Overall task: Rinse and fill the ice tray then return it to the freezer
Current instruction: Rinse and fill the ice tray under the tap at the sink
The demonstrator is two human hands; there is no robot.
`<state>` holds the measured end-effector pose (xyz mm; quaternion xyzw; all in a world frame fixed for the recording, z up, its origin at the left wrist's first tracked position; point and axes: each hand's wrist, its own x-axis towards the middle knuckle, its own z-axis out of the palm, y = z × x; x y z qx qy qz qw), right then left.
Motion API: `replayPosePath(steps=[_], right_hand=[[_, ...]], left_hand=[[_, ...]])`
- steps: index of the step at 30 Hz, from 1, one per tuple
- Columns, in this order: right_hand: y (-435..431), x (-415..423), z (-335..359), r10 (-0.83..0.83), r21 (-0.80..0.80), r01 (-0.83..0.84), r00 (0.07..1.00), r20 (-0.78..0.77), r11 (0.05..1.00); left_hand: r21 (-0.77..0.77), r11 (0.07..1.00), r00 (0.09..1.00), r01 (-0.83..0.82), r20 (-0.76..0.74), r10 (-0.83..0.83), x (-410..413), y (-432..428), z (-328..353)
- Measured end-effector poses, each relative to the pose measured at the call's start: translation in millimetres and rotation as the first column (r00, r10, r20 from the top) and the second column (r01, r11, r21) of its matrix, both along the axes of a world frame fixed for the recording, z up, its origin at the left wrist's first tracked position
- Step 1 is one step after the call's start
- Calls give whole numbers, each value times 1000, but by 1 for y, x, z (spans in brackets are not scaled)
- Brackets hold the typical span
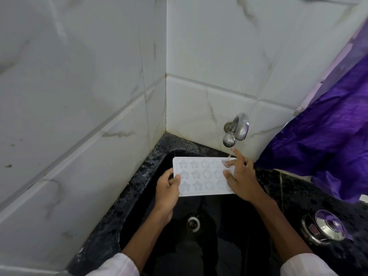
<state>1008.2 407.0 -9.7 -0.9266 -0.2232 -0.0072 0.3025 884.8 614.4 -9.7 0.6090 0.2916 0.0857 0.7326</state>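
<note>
Mid-frame, below the tap [237,129], your left hand [168,189] gripped the ice tray [201,177].
Right hand [242,177] lay flat on it (unclenched); tilting risked spills.

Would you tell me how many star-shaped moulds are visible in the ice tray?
12: three rows of four across the ice tray, starting at the left hand. The right hand covers the tray's right end, so more may be hidden.

The left hand [168,188] grips the ice tray [201,176] below the tap [237,129].
</note>
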Motion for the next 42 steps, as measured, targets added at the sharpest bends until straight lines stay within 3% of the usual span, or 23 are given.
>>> replayPosePath(steps=[10,19,25,42], right_hand=[[2,0,-2,30,90,-30,1000,3,996],[0,5,-3,70,64,-69,998,-6,996],[-3,2,4,-21,230,12,999,35,973],[-2,8,-2,42,70,-47,997,68,996]], left_hand=[[-30,999,1000,-24,3,24,1,-3,1],[-32,999,999,-42,0,42,5,-3,0],[-54,994,995,-95,-5,95,12,-1,2],[-100,991,995,-94,31,97,15,-3,9]])
